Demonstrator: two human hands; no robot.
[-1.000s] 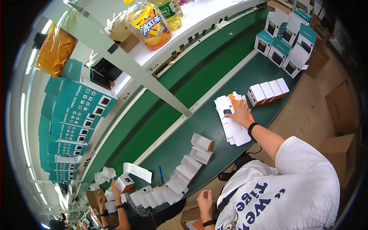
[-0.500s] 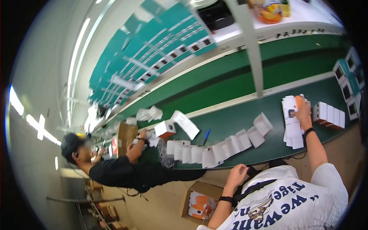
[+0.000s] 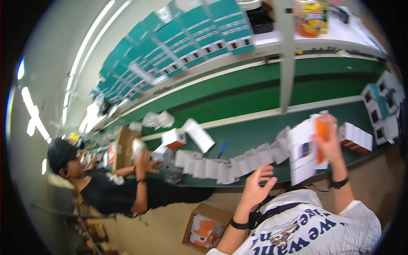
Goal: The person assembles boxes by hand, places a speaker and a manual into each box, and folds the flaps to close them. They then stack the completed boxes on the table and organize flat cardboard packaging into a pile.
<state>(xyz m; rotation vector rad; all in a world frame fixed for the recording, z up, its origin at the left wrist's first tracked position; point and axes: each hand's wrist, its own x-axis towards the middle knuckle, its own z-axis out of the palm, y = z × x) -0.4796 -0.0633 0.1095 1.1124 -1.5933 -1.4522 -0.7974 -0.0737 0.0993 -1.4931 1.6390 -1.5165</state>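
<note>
My right hand (image 3: 330, 146) grips a flat white and orange carton blank (image 3: 301, 159), lifted above the bench with a small dark picture on its white face. My left hand (image 3: 257, 185) is empty, fingers apart, just off the bench's front edge. Between the hands, a curved row of white open-topped paper boxes (image 3: 227, 171) runs leftward along the green bench. Beside my right hand stand several white and orange closed boxes (image 3: 356, 136). What lies under the lifted blank is mostly hidden.
A co-worker (image 3: 123, 187) in black handles a white item at left, by a brown carton (image 3: 124, 148). A white sheet (image 3: 199, 136) and blue pen (image 3: 222, 148) lie on the bench. A post (image 3: 287, 72) rises behind. A cardboard box (image 3: 206, 225) sits on the floor.
My right hand has raised the flat carton blank off the bench toward me. My left hand has lifted and spread its fingers. The co-worker's hands have shifted, and the view has turned slightly.
</note>
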